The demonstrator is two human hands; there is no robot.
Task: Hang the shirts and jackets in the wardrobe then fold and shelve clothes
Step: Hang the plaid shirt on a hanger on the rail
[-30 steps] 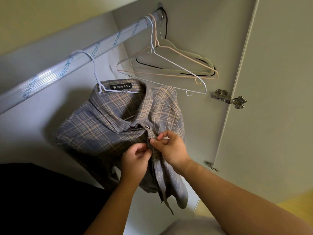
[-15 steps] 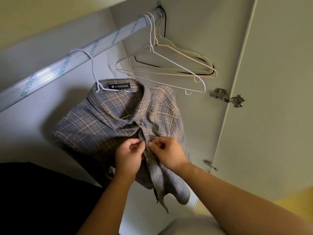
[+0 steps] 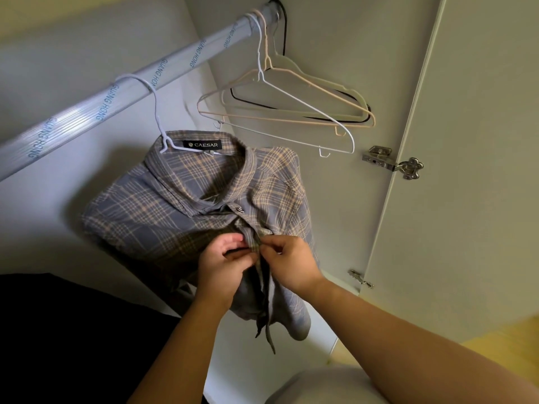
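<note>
Inspection, wardrobe interior. The plaid shirt (image 3: 163,223) hung on a white hanger (image 3: 156,112) hooked over the rail (image 3: 96,112), about midway along the rail's visible run. Its collar sat just under the rail, and its front opening ran down from the collar towards me, ending in the loose hem below.

Both hands were on that opening, just under the one fastened button (image 3: 239,209). The left hand (image 3: 221,266) had its fingers curled, pinching the left front edge. The right hand (image 3: 291,263) pinched the right front edge, thumb against forefinger. They met at the same spot, neither nearer than the other. I could not see a button or a buttonhole under the fingers.

In my judgement the step in hand was fastening the next button down, so the coming move would follow the opening downward towards the hem.

Several spare hangers (image 3: 291,112) were bunched at the rail's far end, against the side wall. The wardrobe door (image 3: 472,199) stood open to the right, with its hinge (image 3: 390,163) exposed. The shirt hung free and would swing if pulled.
</note>
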